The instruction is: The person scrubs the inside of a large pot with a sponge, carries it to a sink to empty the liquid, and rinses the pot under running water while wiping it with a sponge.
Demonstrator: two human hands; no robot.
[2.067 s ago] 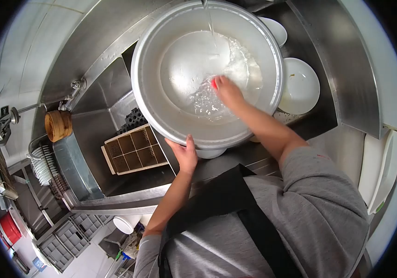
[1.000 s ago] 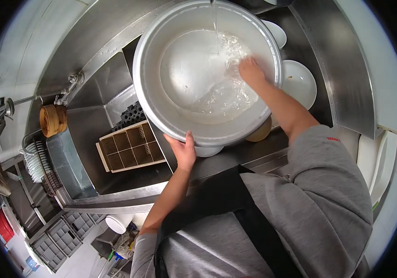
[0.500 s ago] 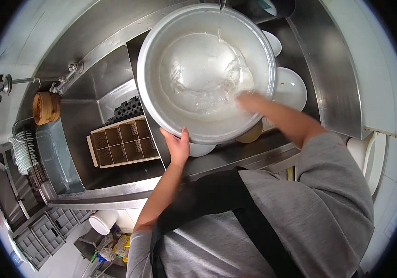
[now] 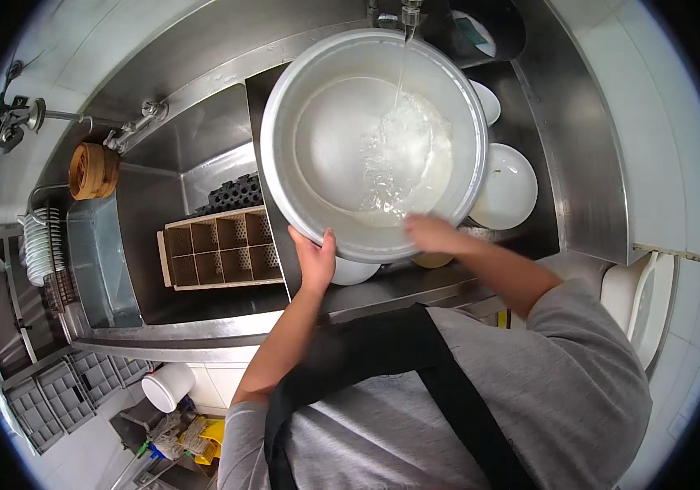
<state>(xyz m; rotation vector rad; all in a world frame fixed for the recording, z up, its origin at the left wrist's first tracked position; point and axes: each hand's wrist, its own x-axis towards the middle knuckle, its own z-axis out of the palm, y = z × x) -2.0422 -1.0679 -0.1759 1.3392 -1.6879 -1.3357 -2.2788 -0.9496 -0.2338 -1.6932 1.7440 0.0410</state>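
Observation:
A large round metal basin [image 4: 325,214] is tilted over the right-hand sink, with a shallow pool of water inside. Water runs into it from the faucet [image 4: 411,11] at the top. My left hand [image 4: 315,260] grips the basin's near left rim, thumb upright on the outside. At the near right inside edge, my right hand [image 4: 433,235] is smeared by motion, so its fingers cannot be made out. White bowls [image 4: 506,189] lie in the sink to the right of the basin, and another white bowl [image 4: 353,272] shows partly beneath it.
In the left sink sit a wooden divided rack [image 4: 221,251] and a black perforated mat [image 4: 235,193]. A bamboo steamer [image 4: 93,171] stands on the far left ledge, above stacked white plates [image 4: 43,245]. A black container [image 4: 480,33] is at the top right.
My right hand has moved down and left, from inside the water to the near rim. The water has shifted toward the right of the basin. The whole view has shifted slightly.

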